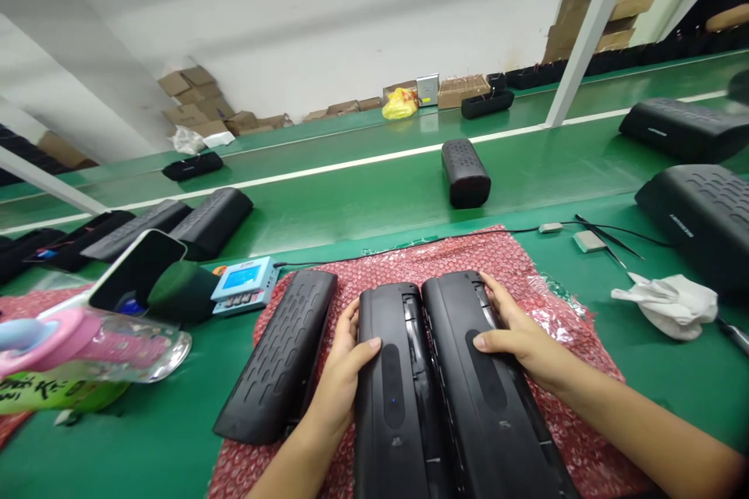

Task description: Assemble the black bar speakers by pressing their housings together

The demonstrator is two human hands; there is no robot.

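Two black speaker housings lie side by side, touching, on a sheet of red bubble wrap (515,249) spread over the green bench (175,437). The left hand (342,374) wraps the left edge of the left housing (389,398), thumb laid across its top face, fingers curled down its side. The right hand (520,339) rests flat on the right housing (485,398), fingers extended along its outer edge, thumb on top; neither hand lifts its housing. A small blue light shows on the left housing's oval panel. A third piece, a perforated black grille cover (281,355), lies just left of the left hand, partly on the wrap. Beyond it sits a small blue-screened meter (244,284), possibly a tester; the display is unreadable. A crumpled white cloth (670,304) lies well to the right.
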